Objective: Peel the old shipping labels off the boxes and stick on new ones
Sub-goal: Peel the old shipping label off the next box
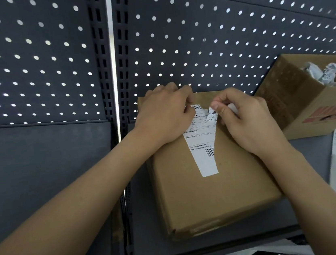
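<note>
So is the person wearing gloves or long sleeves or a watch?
No. The left hand and the right hand are bare, no gloves. Both forearms are bare right to the picture's edge, so no sleeves show. No watch, bracelet or ring can be seen. The right thumbnail looks short and unpainted.

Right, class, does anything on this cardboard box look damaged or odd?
Yes. The old shipping label on the cardboard box has torn unevenly: a jagged tapering strip lies stuck, and the right hand pinches a ripped flap at its top.
</note>
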{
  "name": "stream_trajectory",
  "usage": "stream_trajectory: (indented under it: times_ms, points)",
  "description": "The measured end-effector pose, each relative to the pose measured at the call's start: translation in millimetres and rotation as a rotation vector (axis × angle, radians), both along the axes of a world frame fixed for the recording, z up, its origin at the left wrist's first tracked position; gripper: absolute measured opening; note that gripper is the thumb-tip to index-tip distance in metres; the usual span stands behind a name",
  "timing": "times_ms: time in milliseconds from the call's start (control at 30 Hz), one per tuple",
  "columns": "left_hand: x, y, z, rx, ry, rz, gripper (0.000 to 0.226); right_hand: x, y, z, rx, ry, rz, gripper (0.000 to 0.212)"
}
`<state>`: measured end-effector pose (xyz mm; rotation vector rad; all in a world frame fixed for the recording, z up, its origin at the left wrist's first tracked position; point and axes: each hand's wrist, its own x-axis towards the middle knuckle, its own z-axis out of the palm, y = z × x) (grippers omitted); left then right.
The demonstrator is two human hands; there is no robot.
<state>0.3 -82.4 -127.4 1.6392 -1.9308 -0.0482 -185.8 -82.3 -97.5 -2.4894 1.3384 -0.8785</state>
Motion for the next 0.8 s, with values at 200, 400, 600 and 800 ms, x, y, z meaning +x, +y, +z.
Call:
stream_trajectory:
  times_ms: [200,400,600,800]
  points:
    - [0,0,0,-0.003,0.0,0.0,0.024,1,4,1,0.006,-0.1,0.011,0.014]
    - [0,0,0,0.003,-0.002,0.0,0.024,4,11,3,0.02,-0.259,0.03,0.014]
    - [0,0,1,0.003,0.005,-0.008,0.024,3,13,5,0.042,-0.39,0.05,0.019]
    - [0,1,1,0.007,0.008,-0.006,0.024,3,15,9,0.032,-0.51,0.044,0.022]
